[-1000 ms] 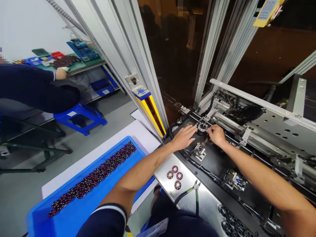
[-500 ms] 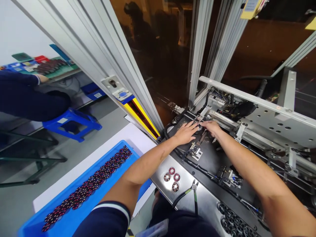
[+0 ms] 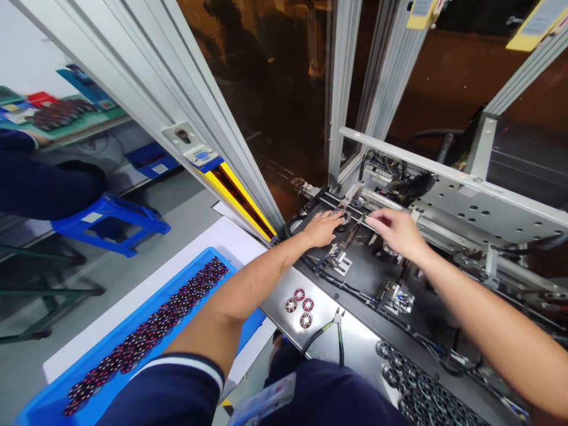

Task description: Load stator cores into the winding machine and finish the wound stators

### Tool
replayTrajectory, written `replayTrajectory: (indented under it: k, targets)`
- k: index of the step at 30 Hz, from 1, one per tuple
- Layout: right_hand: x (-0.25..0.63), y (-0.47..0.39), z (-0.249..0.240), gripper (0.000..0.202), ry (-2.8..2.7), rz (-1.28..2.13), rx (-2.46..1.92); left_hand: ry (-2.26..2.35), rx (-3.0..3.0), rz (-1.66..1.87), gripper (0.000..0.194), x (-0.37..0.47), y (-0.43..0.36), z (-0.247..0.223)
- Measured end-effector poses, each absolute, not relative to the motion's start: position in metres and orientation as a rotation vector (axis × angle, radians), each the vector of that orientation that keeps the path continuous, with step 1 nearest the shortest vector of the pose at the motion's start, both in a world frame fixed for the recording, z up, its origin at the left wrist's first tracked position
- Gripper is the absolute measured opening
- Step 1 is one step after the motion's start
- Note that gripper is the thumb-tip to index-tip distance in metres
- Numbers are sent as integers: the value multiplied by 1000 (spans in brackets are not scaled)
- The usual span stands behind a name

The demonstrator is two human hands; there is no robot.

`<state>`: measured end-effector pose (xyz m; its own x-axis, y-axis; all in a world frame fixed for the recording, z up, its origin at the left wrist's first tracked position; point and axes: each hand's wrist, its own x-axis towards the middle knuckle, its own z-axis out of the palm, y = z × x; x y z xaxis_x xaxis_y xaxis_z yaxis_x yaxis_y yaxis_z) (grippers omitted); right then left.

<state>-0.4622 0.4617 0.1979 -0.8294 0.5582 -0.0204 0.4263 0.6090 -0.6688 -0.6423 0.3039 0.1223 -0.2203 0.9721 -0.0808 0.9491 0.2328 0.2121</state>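
Note:
My left hand [image 3: 325, 229] lies with its fingers stretched out, their tips at a small round part [image 3: 342, 222] in the machine's fixture. To its right, my right hand [image 3: 396, 231] hovers over the black machine plate [image 3: 361, 269], apart from the fixture. Its thumb and fingers are pinched together; whatever is between them, if anything, is too small to make out. On the steel ledge in front lie several wound motor stators [image 3: 306, 305] with red and copper coils. Cutting pliers [image 3: 338, 319] with green and black handles rest beside them.
Many wound stators [image 3: 164, 319] lie in rows in a blue tray [image 3: 38, 408] at the left. Dark metal rings [image 3: 417, 381] crowd the ledge at the lower right. A metal frame post [image 3: 222, 112] and a yellow light strip [image 3: 242, 201] rise left of my arms. A co-worker sits beyond.
My right hand has drawn back to the right, away from the fixture and my left hand. The left stays at the round part. The view has shifted slightly.

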Motion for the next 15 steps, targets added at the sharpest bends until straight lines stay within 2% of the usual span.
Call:
replayTrajectory:
  k: [3, 6, 10, 12, 15]
  targets:
    - [-390, 484, 203, 24, -2675, 838, -857, 2290, 1808, 176, 66, -641, 308, 125]
    - [-352, 503, 177, 13, -2754, 723, -808, 2304, 1779, 188, 66, -636, 312, 133]
    - [-356, 507, 135, 17, -2865, 687, -536, 2434, 1709, 278, 46, -616, 309, 161]
    - [-363, 505, 123, 11, -2898, 681, -452, 2497, 1710, 365, 36, -597, 303, 179]
    - [-364, 503, 114, 11, -2922, 686, -452, 2496, 1783, 489, 37, -562, 298, 197]
